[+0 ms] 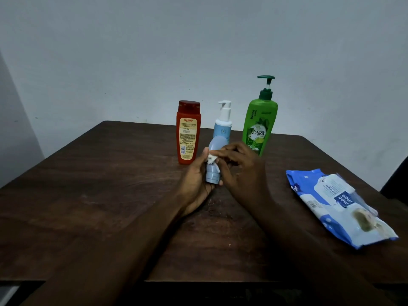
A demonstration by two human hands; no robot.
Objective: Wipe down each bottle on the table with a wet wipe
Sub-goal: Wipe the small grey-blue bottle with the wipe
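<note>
head view: my left hand [194,184] held a small pale blue bottle [217,145] just above the table [99,195], cap end toward me, rounded base pointing away.
left fingers: curled round the lower body and cap, clamped on the bottle.
right fingers: my right hand [240,171] pinched a crumpled wet wipe [211,159] against the bottle's middle, thumb and fingertips closed on it.
where the rest stood: a red bottle [188,133], a white-pump bottle [223,127] and a green pump bottle [259,129] stood upright in a row just behind my hands; the wipes pack [335,202] lay well apart to my right.
risk, slip: i judged the smooth plastic, once wet, could slide out of my left grip and drop onto the table.
risk, knock: the three standing bottles were close behind; a wide rubbing stroke could have tipped the tall green one, which looked top-heavy with its pump.
risk, wipe: the wipe was bunched small, so it might have smeared rather than cleaned, or missed the cap's steps.
materials: glossy hard plastic on every bottle; a stepped round cap on the blue one; soft, damp-looking white cloth; a crinkly film pack with a stained used wipe [364,219] lying on it; a dark wood-grain table flecked with pale crumbs.
</note>
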